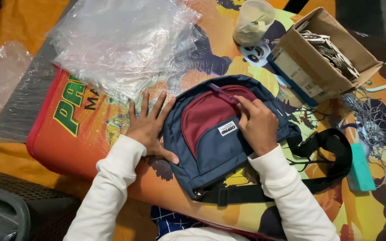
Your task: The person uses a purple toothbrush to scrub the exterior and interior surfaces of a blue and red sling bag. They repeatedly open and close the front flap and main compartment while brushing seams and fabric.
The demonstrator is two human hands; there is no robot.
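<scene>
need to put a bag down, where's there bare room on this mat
Bare mat shows below the plastic bags, beside the left hand. A smaller patch lies between the strap and the right hand's sleeve. Crowded at the far right: cardboard box, plastic cup, tangled cords.

left hand [148, 129] flat, steadying navy-and-maroon fabric sling bag [211, 138] | right hand [258, 125] pinching purple zipper pull [223, 93] | open cardboard box [322, 58] nearby
</scene>
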